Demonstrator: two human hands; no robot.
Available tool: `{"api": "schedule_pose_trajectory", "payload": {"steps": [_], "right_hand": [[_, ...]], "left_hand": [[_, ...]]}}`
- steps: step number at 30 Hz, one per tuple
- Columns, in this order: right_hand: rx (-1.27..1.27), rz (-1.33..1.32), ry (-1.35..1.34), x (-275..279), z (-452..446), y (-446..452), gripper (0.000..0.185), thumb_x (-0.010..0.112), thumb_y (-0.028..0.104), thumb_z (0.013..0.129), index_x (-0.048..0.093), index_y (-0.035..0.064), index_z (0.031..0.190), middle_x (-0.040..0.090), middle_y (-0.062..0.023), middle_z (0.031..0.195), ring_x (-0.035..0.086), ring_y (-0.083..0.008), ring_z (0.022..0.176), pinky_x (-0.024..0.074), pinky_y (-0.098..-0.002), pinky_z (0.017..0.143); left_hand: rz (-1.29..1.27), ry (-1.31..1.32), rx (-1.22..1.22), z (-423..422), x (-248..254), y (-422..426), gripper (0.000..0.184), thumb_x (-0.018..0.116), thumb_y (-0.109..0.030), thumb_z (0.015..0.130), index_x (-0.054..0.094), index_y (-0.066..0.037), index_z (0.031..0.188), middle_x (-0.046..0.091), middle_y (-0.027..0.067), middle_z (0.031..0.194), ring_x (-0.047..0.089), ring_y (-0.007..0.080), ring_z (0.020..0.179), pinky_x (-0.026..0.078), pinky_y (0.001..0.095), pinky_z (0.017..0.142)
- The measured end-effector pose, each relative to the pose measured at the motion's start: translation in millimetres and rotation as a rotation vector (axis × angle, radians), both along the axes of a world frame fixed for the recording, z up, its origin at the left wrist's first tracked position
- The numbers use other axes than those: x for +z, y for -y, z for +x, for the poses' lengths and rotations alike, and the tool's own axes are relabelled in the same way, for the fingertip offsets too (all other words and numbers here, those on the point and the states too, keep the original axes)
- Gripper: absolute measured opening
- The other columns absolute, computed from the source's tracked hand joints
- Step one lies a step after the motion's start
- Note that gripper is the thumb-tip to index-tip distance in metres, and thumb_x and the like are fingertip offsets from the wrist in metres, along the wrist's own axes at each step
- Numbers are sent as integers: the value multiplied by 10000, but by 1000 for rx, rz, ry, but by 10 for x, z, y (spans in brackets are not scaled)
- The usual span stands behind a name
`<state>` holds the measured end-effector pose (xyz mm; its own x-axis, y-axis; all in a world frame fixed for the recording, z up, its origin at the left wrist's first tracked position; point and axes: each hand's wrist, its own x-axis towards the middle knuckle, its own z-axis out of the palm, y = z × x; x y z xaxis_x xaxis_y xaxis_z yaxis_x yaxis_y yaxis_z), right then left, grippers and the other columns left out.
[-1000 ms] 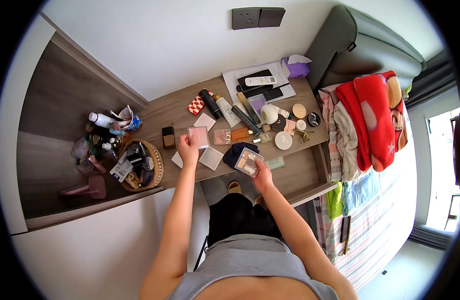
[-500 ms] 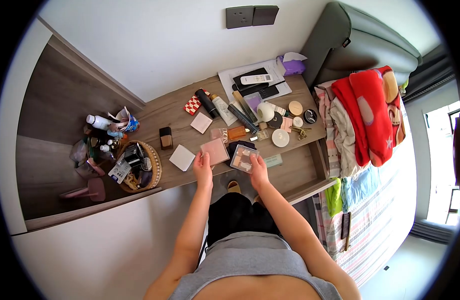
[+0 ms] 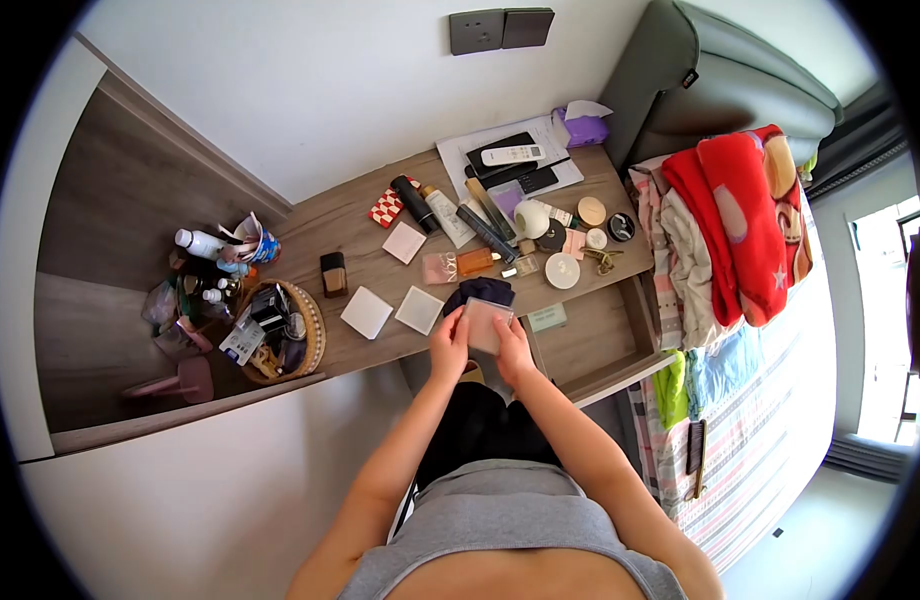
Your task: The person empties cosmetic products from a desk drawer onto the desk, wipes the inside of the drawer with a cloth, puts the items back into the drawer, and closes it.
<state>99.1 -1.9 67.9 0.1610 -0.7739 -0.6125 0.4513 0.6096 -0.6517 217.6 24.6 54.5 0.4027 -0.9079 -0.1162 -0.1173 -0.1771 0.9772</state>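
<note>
A square white case point(image 3: 367, 313) lies on the wooden counter point(image 3: 330, 225), right of a round woven basket point(image 3: 315, 322), left of a square pink compact point(image 3: 487, 325).

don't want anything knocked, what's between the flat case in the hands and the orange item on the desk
In the head view, a dark crumpled bundle lies between the flat case and the orange item.
</note>
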Motion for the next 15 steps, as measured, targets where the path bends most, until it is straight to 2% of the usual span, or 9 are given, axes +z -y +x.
{"api": "schedule_pose_trajectory", "payload": {"steps": [2,3,5,6,8,11,15], "right_hand": [[-32,7,-5,-98,-62,-3,292,501,216,904,491,69,1156,573,-39,1068,551,-161,980,442,-310,839],[-44,16,20,-93,-95,-9,312,509,215,900,480,52,1165,566,-46,1077,543,-163,989,434,-305,849],[-72,33,68,-63,-162,-16,356,525,213,893,457,19,1183,554,-60,1095,528,-166,1006,416,-295,867],[-66,56,43,-105,-190,-18,297,495,217,906,486,71,1165,572,-34,1084,556,-166,987,447,-312,837],[-79,63,47,-192,-230,-30,304,498,216,905,479,74,1173,568,-31,1092,550,-164,996,446,-315,840],[-96,69,38,-182,-233,-34,317,505,214,902,469,79,1186,560,-28,1107,544,-163,1007,445,-318,844],[-86,54,9,-160,-223,-47,326,515,216,897,456,86,1190,553,-20,1117,543,-163,1004,444,-322,848]], "left_hand": [[-9,47,-3,146,-93,36,251,516,-181,897,593,-5,1059,642,125,966,616,208,868,460,280,775],[40,118,-6,286,-153,58,277,576,-173,850,578,-5,1070,604,154,1040,579,262,962,437,327,844],[45,823,-57,601,-407,71,515,682,-222,747,488,9,1165,525,174,1156,487,324,1082,385,382,922],[123,865,-102,671,-370,59,603,705,-232,712,445,16,1195,494,184,1185,459,336,1104,372,393,934],[276,947,-193,744,-303,51,783,753,-253,643,357,30,1257,431,203,1245,404,359,1149,344,414,959],[364,986,-201,765,-300,101,895,779,-302,587,313,43,1269,437,215,1211,409,366,1127,354,406,946],[402,855,-135,724,-181,163,869,771,-354,578,361,36,1238,463,216,1128,445,371,1064,379,415,911]]}}
